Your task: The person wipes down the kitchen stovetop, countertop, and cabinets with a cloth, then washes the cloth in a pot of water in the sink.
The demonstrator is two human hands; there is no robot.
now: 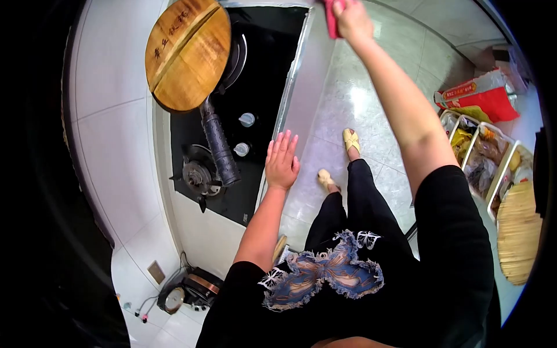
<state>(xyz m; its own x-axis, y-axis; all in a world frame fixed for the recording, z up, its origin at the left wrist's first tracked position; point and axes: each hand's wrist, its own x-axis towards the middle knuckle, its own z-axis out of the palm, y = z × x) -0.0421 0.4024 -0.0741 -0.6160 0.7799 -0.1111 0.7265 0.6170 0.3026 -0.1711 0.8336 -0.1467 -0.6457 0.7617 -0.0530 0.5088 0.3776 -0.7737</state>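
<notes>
My right hand [354, 22] stretches far forward at the top of the view, its fingers closed on a pinkish-red cloth [332, 18] by the counter's front edge. The cloth is partly cut off by the frame. My left hand [282, 162] lies flat at the front edge of the black glass cooktop [270, 64], fingers stretched out and holding nothing. Left of that hand are two cooktop knobs [247, 120]. A pan with a dark handle [219, 145] sits on the far burner under a round wooden lid [188, 55].
The near burner [198, 176] is bare beneath the handle's end. At lower left stands a dark appliance [200, 287] with cords near a wall outlet [155, 271]. On the right are white bins [492, 174] of bagged food, a red bag [493, 98] and a slatted wooden-looking board [518, 235].
</notes>
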